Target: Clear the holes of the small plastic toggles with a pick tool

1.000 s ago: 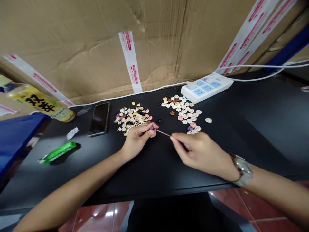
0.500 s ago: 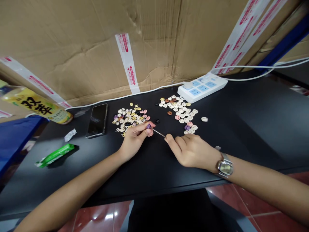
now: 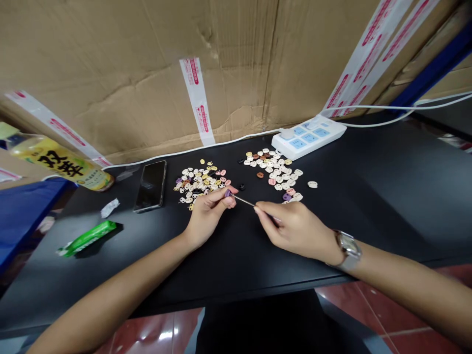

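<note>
From over the shoulder, I see the left hand [image 3: 206, 215] pinching a purple piece [image 3: 227, 193] between thumb and fingers, above the black table [image 3: 236, 260]. The right hand [image 3: 300, 228], a watch [image 3: 348, 246] at its wrist, grips a thin metal rod [image 3: 243, 200] in its fingertips. The rod slants across the gap to the purple piece; whether its tip has gone in, I can't tell. Just beyond the left hand lies a mixed heap [image 3: 201, 181]; past the right hand spreads a second, mostly white heap [image 3: 282, 173], with a power strip [image 3: 313, 141] behind it. One black piece [image 3: 242, 187] sits just past the left fingertips. Left of that hand are a phone [image 3: 150, 186], a green packet [image 3: 88, 237] and a bottle [image 3: 62, 162].
</note>
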The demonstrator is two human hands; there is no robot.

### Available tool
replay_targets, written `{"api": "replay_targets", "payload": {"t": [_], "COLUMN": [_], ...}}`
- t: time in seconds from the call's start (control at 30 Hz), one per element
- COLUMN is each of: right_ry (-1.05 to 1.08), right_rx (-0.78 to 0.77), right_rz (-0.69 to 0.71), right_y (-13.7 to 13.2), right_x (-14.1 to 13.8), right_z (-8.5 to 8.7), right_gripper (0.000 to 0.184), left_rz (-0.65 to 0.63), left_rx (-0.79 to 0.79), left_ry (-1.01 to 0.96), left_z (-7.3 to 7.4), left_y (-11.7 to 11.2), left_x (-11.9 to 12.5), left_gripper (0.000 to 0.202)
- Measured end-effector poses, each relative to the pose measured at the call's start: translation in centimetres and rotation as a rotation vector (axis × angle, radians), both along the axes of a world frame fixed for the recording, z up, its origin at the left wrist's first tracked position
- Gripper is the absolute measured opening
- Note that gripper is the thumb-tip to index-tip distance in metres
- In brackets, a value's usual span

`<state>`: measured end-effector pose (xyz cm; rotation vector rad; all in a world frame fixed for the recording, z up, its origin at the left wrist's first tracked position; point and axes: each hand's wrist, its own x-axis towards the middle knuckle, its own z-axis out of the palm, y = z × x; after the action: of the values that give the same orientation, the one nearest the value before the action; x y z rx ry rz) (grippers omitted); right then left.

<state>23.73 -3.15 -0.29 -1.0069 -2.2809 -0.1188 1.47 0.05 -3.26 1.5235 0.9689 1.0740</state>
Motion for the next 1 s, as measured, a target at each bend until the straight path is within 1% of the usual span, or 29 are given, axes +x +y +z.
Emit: {"api": "replay_targets", "payload": {"t": [0.03,0.07,0.1,0.13,0.2,0.27,0.3,0.33,0.37,0.43,0.5,0.6,0.63,0.7,0.8,0.83,0.9,1.0], "right_ry": [0.039,0.076,0.078,0.066,-0.002,-0.119,-0.161,-0.170,-0.139,0.021,0.163,0.247,0.252,0.238,0.143,0.115,0.111,0.204], "right_rx": [-0.122,-0.194,-0.210,-0.180,-0.023,0.162,0.224,0.253,0.231,0.072,-0.088,-0.192,-0.202,-0.171,-0.024,0.004,-0.026,-0.123], "right_rz": [0.024,0.029,0.042,0.058,0.075,0.101,0.108,0.101,0.090,0.072,0.086,0.119,0.125,0.128,0.131,0.130,0.119,0.081], "right_y": [0.0,0.0,0.1,0.1,0.0,-0.1,0.0,0.0,0.1,0.3,0.5,0.6,0.6,0.6,0.6,0.5,0.3,-0.1], "right_x": [-0.2,-0.4,-0.5,-0.6,-0.6,-0.5,-0.3,-0.2,-0.1,0.2,0.6,0.9,1.0,1.1,1.1,1.1,1.0,1.0], "right_z": [0.1,0.1,0.1,-0.1,-0.5,-0.8,-0.9,-0.8,-0.7,-0.4,0.0,0.3,0.3,0.1,-0.1,0.0,0.2,0.7], "right_gripper": [0.038,0.042,0.044,0.046,0.045,0.040,0.037,0.033,0.029,0.024,0.019,0.016,0.016,0.016,0.016,0.017,0.017,0.017], "left_rz": [0.002,0.000,-0.005,-0.010,-0.008,-0.009,-0.011,-0.013,-0.019,-0.047,-0.088,-0.135,-0.146,-0.161,-0.149,-0.136,-0.076,0.053], "left_rx": [0.008,0.008,0.000,-0.013,-0.041,-0.055,-0.054,-0.050,-0.046,-0.046,-0.057,-0.073,-0.077,-0.087,-0.102,-0.104,-0.097,-0.107], "left_ry": [0.014,0.023,0.026,0.022,-0.001,-0.025,-0.034,-0.044,-0.057,-0.093,-0.137,-0.195,-0.209,-0.231,-0.243,-0.241,-0.244,-0.317], "left_z": [0.1,0.1,0.1,0.0,-0.1,-0.3,-0.4,-0.4,-0.3,-0.1,0.1,0.2,0.2,0.1,-0.1,-0.1,0.1,0.4], "left_y": [0.0,0.0,0.0,0.0,0.0,0.1,0.1,0.2,0.2,0.1,0.1,0.1,0.1,0.2,0.2,0.2,0.3,0.5], "left_x": [0.0,0.0,0.0,0.0,-0.1,-0.2,-0.2,-0.2,-0.2,-0.2,-0.2,-0.3,-0.3,-0.3,-0.3,-0.3,-0.2,0.1], "left_gripper": [0.018,0.018,0.018,0.019,0.019,0.019,0.019,0.019,0.020,0.024,0.030,0.035,0.034,0.031,0.022,0.021,0.019,0.018]}}
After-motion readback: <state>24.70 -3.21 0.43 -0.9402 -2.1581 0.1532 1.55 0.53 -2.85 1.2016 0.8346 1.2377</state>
